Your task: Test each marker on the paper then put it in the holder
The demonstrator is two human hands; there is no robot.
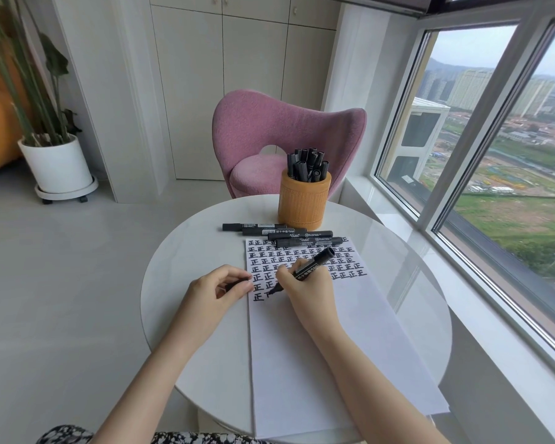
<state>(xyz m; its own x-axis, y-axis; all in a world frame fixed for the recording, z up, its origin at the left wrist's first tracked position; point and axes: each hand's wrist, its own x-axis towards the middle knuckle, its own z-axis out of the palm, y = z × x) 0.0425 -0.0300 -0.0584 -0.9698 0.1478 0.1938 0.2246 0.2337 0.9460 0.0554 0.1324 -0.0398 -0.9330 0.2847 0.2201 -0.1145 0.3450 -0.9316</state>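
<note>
Black ink marks the paper because your right hand pinches the marker tip-down, while your left hand pinches its cap nearby.

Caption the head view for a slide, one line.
Right hand tests a marker on the paper; left hand holds the cap; four markers lie by the holder.

You are sitting in a high-rise home: pink upholstered chair, potted green plant, cream built-in cupboards, big window over city blocks.
</note>
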